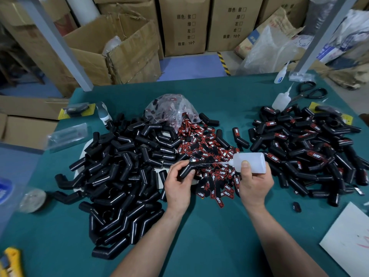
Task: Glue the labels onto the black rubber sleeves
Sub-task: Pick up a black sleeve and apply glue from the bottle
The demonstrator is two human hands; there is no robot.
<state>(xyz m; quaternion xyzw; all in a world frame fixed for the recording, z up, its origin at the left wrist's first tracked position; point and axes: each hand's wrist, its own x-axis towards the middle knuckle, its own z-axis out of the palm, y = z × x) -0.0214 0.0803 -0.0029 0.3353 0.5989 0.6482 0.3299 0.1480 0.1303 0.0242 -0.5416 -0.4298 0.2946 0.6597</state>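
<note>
Held sleeve: bent black rubber, up off the desk, centre, just over the near edge of the label heap; left hand curled round it, thumb on top near the bend; right hand wrapped round the glue bottle, thumb pressing its side, thin nozzle aimed left with its tip at or touching the sleeve; can't tell if glue is out yet, or if a label already sits there.

Risks, my read: left thumb sits right by the nozzle tip, so an over-squeeze likely glues skin or floods the sleeve; drips would fall onto the loose labels below and stick them together; too wide a bead would ooze past the label edge; a wet sleeve dropped on either pile bonds to its neighbours; label could go on crooked on the curved rubber.

Counts: one sleeve in hand; bare sleeves pile on the left, too many to count; labelled sleeves pile on the right, same; a few stray sleeves between the heap and the right pile; labels, red-black, uncountable; one clear bag of more labels behind the heap; three glue bottles in all, two spare bottles far right; one pair of scissors; one white sheet near right; one yellow knife near left; cardboard boxes behind.
</note>
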